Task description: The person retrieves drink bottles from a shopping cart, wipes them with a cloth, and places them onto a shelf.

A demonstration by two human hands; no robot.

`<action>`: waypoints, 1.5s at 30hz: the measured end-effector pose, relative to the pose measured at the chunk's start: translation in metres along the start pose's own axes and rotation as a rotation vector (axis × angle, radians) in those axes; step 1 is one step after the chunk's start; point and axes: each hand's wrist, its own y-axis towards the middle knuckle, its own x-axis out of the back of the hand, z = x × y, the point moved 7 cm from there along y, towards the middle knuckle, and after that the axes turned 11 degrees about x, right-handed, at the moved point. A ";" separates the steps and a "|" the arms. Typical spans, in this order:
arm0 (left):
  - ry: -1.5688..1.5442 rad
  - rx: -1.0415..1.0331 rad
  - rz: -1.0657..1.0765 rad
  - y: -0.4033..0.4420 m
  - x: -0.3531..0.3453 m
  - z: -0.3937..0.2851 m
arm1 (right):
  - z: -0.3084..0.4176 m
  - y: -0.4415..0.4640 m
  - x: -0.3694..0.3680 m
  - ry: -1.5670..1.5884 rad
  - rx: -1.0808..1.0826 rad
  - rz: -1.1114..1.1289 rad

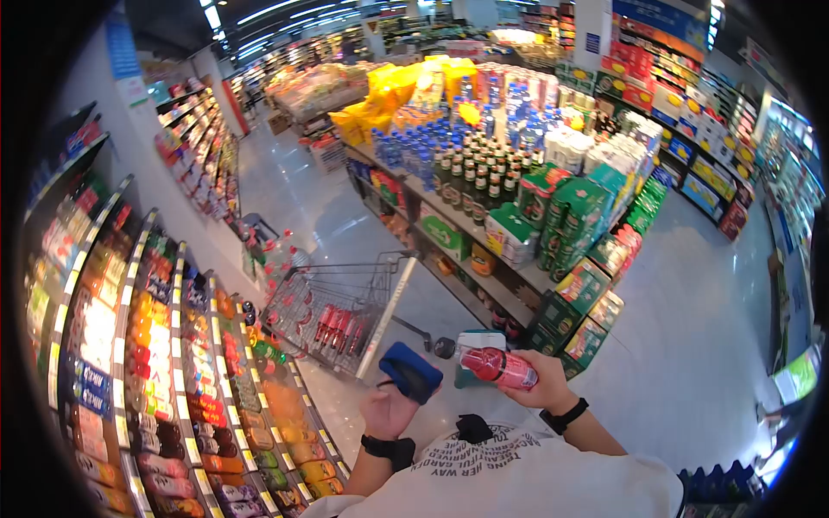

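Note:
A red-pink bottle is held in my right hand, its cap end pointing left. My left hand is raised palm up, with a dark blue object resting at its fingers; what that object is, I cannot make out. Beyond my left hand stands a wire shopping cart with several red bottles inside. A white and green box-like item lies just behind the bottle in my right hand, partly hidden by it.
Drink shelves run along the left. A display island with green bottles, blue-capped bottles and stacked cartons stands ahead. Grey floor lies to the right, with more shelves beyond.

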 end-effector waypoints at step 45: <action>-0.105 -0.209 0.006 -0.040 0.048 -0.155 | 0.036 -0.062 -0.135 0.315 -0.775 -0.439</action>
